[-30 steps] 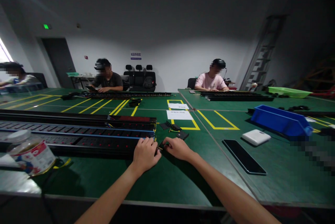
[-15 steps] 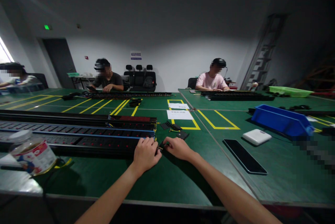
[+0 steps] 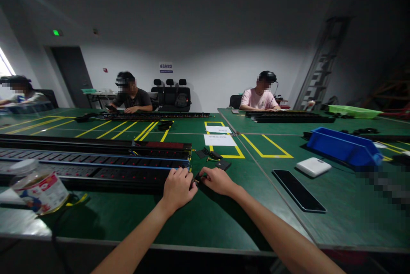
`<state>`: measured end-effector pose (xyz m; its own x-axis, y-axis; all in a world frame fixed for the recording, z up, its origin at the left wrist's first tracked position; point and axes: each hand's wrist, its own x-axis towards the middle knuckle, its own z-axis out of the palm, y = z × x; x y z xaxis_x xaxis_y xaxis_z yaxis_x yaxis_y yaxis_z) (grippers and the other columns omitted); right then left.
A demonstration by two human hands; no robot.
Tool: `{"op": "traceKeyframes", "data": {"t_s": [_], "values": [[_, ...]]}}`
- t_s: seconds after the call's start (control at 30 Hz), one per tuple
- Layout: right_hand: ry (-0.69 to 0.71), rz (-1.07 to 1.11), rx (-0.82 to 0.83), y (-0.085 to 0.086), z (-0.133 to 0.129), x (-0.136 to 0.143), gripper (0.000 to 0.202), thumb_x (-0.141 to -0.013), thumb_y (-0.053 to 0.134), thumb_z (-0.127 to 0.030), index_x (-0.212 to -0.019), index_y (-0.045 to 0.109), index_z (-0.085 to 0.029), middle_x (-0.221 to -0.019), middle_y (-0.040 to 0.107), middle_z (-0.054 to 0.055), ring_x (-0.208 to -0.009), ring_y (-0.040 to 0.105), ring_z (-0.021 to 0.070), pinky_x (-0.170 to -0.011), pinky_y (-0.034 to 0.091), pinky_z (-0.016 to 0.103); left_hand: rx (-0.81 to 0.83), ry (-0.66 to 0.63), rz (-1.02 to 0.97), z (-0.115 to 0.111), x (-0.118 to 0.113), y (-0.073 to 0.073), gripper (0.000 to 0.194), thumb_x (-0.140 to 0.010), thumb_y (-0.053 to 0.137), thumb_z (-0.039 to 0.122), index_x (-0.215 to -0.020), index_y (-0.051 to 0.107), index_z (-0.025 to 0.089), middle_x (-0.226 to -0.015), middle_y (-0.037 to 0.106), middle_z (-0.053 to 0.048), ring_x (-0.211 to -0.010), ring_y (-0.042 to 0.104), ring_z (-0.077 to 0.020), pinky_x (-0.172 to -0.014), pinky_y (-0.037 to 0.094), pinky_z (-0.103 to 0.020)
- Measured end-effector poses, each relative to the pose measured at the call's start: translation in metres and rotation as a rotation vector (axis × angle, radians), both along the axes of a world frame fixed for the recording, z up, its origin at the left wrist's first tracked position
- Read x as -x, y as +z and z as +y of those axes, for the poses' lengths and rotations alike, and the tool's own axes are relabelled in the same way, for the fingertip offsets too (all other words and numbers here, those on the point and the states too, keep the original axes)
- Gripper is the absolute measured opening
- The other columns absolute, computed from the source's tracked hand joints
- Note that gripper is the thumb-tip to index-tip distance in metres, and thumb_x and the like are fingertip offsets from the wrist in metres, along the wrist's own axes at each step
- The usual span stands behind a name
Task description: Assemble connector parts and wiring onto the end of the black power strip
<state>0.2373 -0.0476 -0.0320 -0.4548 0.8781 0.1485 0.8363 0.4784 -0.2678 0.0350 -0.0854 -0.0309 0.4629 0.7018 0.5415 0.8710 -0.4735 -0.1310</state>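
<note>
Long black rails with red dots [image 3: 128, 174] and a blue strip lie across the left of the green table. At their right end my left hand [image 3: 179, 186] is closed, its fingers curled on a small dark part [image 3: 194, 181] by the rail's corner. My right hand [image 3: 217, 181] sits just right of it, fingers bent and pinched at the same dark part; its fingertips are partly hidden. Black pieces and a yellow-marked cable [image 3: 209, 154] lie just beyond my hands.
A jar [image 3: 41, 188] stands at the near left. On the right are a phone [image 3: 299, 190], a white box [image 3: 314, 167] and a blue bin [image 3: 344, 148]. Paper sheets [image 3: 219, 140] lie ahead. Three people sit across the table.
</note>
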Motion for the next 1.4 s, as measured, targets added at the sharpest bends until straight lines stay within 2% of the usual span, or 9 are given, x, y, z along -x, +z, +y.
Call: {"op": "traceKeyframes", "data": {"t_s": [1.4], "values": [[0.012, 0.004, -0.015, -0.0022, 0.0012, -0.0018, 0.023, -0.092, 0.057, -0.026, -0.113, 0.066, -0.025, -0.083, 0.072, 0.002, -0.079, 0.065, 0.0181, -0.064, 0.031, 0.025, 0.009, -0.015, -0.027, 0.0011, -0.0001, -0.0005, 0.014, -0.084, 0.059, 0.029, -0.085, 0.068, 0.018, -0.09, 0.065, -0.01, -0.09, 0.057, -0.0262, -0.08, 0.039, -0.043]]}}
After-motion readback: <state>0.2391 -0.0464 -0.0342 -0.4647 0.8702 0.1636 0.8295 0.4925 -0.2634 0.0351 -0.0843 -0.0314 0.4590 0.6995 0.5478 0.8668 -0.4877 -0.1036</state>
